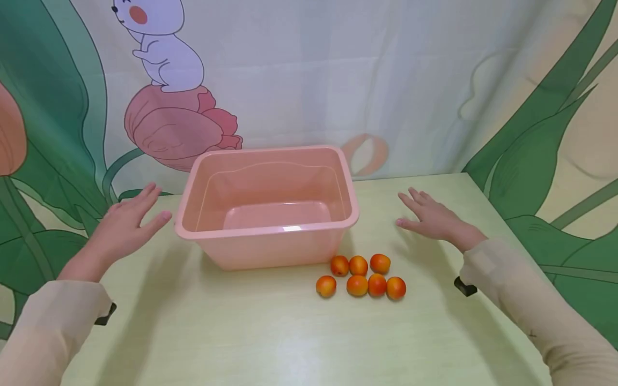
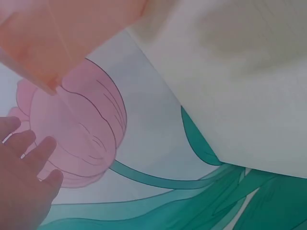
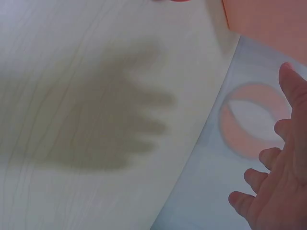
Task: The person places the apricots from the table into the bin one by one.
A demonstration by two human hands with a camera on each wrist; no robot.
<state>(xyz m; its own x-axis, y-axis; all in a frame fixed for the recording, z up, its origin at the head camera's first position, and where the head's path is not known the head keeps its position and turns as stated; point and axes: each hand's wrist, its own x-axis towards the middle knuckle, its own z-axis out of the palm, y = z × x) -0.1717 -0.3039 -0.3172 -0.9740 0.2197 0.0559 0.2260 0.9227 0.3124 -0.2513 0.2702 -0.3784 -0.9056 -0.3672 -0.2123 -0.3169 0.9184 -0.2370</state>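
A pink plastic tub stands empty at the middle of the pale table. Several small orange-red fruits lie in a cluster just in front of its right corner. My left hand hovers flat to the left of the tub, fingers straight, holding nothing; its fingers show in the left wrist view near the tub's corner. My right hand is spread open to the right of the tub, above the table. In the right wrist view its fingers hang over their shadow.
A printed cloth backdrop with leaves, a tulip and a cartoon animal hangs right behind the table's far edge. The table's right edge runs close past my right forearm. Bare tabletop lies in front of the fruits.
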